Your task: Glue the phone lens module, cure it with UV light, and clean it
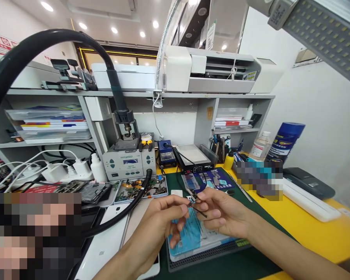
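Note:
My left hand pinches a thin dark strip, which looks like a cable or flex, between thumb and forefinger. Close beside it, my right hand grips a small dark electronic part at its fingertips; fine details are too small to make out. Both hands nearly meet, held above a blue-and-white packet. The packet lies on a flat box over a dark perforated tray, on the green mat.
Behind stand a grey hot-air station, a tray of small circuit parts and a black-fronted heating plate. A black hose arches across the left. White phones lie at left. A blue spray can stands at right.

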The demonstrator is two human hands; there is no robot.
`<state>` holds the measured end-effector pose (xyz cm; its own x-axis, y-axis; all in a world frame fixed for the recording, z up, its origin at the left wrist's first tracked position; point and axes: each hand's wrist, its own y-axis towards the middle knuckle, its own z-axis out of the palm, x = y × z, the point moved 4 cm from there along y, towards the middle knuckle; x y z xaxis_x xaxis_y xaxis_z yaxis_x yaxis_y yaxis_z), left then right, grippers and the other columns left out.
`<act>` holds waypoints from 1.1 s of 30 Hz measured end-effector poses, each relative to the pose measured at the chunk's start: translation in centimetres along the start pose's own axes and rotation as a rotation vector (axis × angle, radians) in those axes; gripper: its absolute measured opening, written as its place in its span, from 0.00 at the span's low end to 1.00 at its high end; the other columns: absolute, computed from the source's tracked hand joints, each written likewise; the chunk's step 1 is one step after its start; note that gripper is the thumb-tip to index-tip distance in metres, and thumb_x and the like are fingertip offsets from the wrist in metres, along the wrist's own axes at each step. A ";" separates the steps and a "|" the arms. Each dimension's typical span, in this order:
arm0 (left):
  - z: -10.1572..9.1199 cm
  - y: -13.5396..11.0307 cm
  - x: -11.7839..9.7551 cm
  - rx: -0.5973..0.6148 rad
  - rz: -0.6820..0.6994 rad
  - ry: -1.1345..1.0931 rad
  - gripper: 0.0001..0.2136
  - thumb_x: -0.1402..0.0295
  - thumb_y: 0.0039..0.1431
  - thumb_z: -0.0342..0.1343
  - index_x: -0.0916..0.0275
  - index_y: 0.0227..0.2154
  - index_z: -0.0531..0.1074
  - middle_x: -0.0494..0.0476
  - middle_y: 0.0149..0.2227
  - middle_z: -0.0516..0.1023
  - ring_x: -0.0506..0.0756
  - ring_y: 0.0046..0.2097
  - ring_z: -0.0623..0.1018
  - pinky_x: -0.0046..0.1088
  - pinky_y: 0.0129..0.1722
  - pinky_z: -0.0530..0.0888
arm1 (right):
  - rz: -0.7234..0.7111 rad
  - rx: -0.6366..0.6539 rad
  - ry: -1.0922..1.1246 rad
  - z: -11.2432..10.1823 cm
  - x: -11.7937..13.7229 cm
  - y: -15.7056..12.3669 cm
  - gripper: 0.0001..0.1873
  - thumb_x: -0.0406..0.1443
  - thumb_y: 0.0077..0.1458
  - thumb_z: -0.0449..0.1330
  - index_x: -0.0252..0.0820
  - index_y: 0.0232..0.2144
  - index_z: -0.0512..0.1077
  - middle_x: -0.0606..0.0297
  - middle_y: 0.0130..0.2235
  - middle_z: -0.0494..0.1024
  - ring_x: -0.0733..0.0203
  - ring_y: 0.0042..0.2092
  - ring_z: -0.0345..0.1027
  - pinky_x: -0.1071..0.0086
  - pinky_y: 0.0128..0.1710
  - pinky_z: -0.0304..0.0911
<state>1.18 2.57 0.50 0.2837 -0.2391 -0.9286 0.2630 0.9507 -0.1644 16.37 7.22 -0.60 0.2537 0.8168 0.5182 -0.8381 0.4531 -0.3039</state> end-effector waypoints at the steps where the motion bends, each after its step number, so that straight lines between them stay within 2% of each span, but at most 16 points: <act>1: 0.1 0.0 0.0 0.008 -0.007 -0.027 0.09 0.65 0.54 0.62 0.64 0.35 0.74 0.48 0.22 0.66 0.47 0.23 0.62 0.20 0.15 0.60 | 0.001 0.004 0.006 0.0 0.0 0.0 0.10 0.32 0.52 0.63 0.33 0.23 0.68 0.72 0.20 0.69 0.77 0.16 0.56 0.82 0.13 0.53; 12: 0.9 0.0 0.1 0.059 -0.020 -0.117 0.09 0.64 0.53 0.66 0.64 0.32 0.75 0.48 0.20 0.67 0.45 0.20 0.62 0.17 0.14 0.62 | 0.015 0.037 0.029 0.0 -0.1 0.0 0.09 0.32 0.51 0.63 0.32 0.24 0.69 0.71 0.21 0.71 0.78 0.16 0.57 0.83 0.13 0.52; 23: 0.8 0.0 0.1 0.108 -0.073 -0.243 0.05 0.70 0.57 0.60 0.65 0.27 0.71 0.51 0.25 0.69 0.45 0.22 0.65 0.17 0.13 0.62 | 0.043 0.066 0.015 0.1 -0.3 0.0 0.11 0.34 0.54 0.61 0.33 0.23 0.67 0.73 0.18 0.66 0.76 0.15 0.56 0.83 0.13 0.54; 33: 0.9 0.1 0.1 0.067 -0.042 -0.162 0.09 0.65 0.55 0.63 0.64 0.27 0.70 0.49 0.25 0.67 0.45 0.22 0.63 0.16 0.13 0.61 | 0.023 0.044 0.001 0.5 -0.2 -0.3 0.11 0.33 0.53 0.61 0.34 0.22 0.67 0.73 0.17 0.65 0.76 0.15 0.55 0.83 0.13 0.53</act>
<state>2.10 2.48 0.73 0.4149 -0.3121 -0.8547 0.3371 0.9252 -0.1742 16.37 6.76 -0.20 0.2347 0.8271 0.5108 -0.8640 0.4183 -0.2802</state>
